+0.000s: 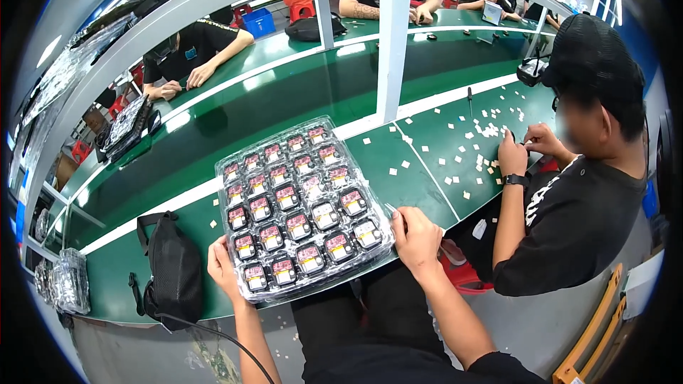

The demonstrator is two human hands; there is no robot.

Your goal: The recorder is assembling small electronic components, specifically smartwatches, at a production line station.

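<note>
A clear plastic blister tray [380,222] is tilted over the near edge of the green bench in front of me. Several small black square devices [298,226], each with a pink, white and yellow label, sit in rows in its pockets. My left hand [226,272] grips the tray's left side near its lower corner. On the opposite side, my right hand [418,242] has its thumb and fingers closed at the right edge. The fingers under the tray are partly hidden.
A black bag [176,270] lies left of the tray. Small pale square pieces [491,130] and a screwdriver [469,99] lie to the right, beside a seated co-worker [576,199]. A white post [393,43] rises beyond the tray. Stacked plastic trays [71,281] stand far left.
</note>
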